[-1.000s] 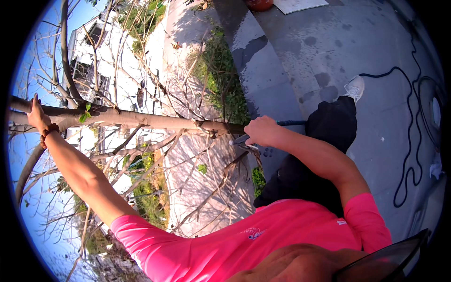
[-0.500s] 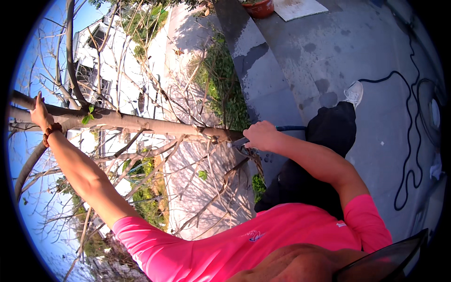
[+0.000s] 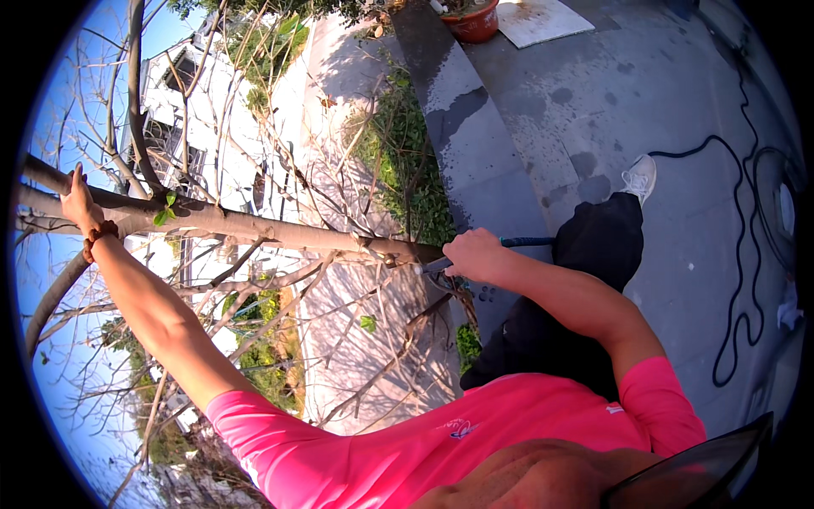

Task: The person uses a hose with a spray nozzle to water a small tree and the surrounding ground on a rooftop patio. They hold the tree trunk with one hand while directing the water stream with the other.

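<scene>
On the far left, my left hand (image 3: 78, 208) is closed round a branch of a bare tree, close to where the trunk (image 3: 254, 226) forks; a brown bead bracelet is on that wrist. The trunk runs across the view toward the middle, with thin twigs and a few green leaves (image 3: 164, 212). Beside its lower end, my right hand (image 3: 475, 254) is closed on a hose nozzle (image 3: 436, 265), grey with a pale tip. Behind that hand, a dark teal hose (image 3: 527, 242) passes out of sight at my black trousers. My fingers hide the nozzle's middle.
A grey ledge (image 3: 487, 161) borders a floor with dark wet-looking patches. Beyond it are green shrubs (image 3: 403, 161) and a pale path. A black cable (image 3: 739, 254) lies looped at the right. A red-brown plant pot (image 3: 471, 25) and white board (image 3: 541, 21) stand at the top.
The whole view has shifted slightly, so the tree, ledge and floor sit a little further right and lower. Both hands keep their holds.
</scene>
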### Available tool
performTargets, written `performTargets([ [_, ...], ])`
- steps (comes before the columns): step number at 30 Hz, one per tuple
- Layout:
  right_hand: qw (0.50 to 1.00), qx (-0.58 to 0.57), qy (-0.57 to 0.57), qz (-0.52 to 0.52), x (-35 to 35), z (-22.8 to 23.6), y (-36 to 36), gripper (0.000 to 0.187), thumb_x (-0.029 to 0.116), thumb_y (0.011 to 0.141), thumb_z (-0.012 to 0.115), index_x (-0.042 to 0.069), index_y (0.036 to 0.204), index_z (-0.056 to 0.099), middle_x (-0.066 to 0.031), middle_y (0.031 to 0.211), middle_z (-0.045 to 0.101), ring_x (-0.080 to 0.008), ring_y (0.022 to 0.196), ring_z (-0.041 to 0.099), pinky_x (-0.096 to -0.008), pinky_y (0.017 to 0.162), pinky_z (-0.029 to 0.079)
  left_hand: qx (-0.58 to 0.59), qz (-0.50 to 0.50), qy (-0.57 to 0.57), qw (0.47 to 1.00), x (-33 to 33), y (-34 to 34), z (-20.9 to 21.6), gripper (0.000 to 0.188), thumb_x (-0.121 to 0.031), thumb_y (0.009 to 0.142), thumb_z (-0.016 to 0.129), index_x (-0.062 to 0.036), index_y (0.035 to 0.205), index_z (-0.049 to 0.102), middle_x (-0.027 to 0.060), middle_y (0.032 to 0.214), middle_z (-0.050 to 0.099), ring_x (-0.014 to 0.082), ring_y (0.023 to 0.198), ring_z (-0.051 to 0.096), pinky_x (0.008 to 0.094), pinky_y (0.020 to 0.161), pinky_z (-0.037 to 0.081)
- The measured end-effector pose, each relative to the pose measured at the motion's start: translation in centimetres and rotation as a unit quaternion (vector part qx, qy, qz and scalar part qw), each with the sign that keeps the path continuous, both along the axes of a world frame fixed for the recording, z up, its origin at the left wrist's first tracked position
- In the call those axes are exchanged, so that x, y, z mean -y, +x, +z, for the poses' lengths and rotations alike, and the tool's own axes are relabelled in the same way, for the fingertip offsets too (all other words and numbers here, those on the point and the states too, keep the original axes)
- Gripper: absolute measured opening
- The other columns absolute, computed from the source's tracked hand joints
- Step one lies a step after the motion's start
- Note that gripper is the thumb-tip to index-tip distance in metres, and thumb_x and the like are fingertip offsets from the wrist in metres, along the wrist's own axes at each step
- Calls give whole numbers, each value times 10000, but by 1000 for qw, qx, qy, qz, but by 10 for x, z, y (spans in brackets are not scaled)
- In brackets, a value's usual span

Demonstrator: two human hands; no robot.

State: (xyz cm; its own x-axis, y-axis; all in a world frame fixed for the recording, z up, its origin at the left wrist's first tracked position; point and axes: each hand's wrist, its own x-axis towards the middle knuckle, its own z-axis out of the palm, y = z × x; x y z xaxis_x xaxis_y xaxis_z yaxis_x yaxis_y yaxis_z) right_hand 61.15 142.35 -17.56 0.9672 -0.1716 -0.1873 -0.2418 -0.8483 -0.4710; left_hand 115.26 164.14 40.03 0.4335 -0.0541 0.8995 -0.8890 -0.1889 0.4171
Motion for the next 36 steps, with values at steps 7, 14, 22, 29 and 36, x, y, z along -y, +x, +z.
performTargets([
  [7,998,33,13,-50,-1,-1,3,368,395,863,750,48,985,745,-131,958,743,-323,949,720,-453,790,555,2,19,17,1000,-3,1,2,368,-238,784,856,19,1014,728,51,931,702,142,822,648,282,768,504],
  [14,999,-27,3,27,3,-1,0,374,410,857,753,57,979,730,-126,931,741,-329,932,720,-450,787,556,8,25,24,999,2,-8,-3,380,-220,790,852,40,1030,712,74,926,706,163,816,660,293,786,521],
  [22,999,39,13,-30,0,-2,0,352,400,865,753,64,960,704,-124,899,737,-329,891,724,-452,760,553,2,20,22,1000,-3,-1,2,383,-219,796,847,46,1036,708,81,933,710,165,833,669,296,791,522],
  [29,999,-39,-2,30,5,5,0,358,398,870,744,55,957,692,-122,891,732,-324,914,719,-450,755,549,3,23,20,1000,0,-4,-2,371,-210,796,847,44,1028,709,79,940,712,168,842,674,294,805,524],
  [36,994,77,-8,-76,2,-9,6,329,375,872,737,60,963,714,-132,892,734,-328,903,720,-461,740,555,0,0,6,1000,2,-3,-2,379,-198,795,848,45,1043,698,77,952,705,168,858,673,294,808,525],
])
